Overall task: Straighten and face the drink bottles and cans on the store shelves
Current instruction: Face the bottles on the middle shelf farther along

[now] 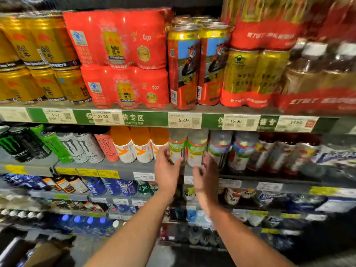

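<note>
Both arms stretched forward; left hand point(166, 168) and right hand point(207, 174) with fingers spread loose, flanking green-labelled bottles point(178, 149), gripping nothing.

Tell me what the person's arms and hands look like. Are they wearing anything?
Both arms are bare as far as the picture shows: no sleeves in view. The left hand and right hand wear no gloves, and I can see no rings, watch or bracelets on them. The picture is a bit blurry, so tiny things could be missed.
</note>
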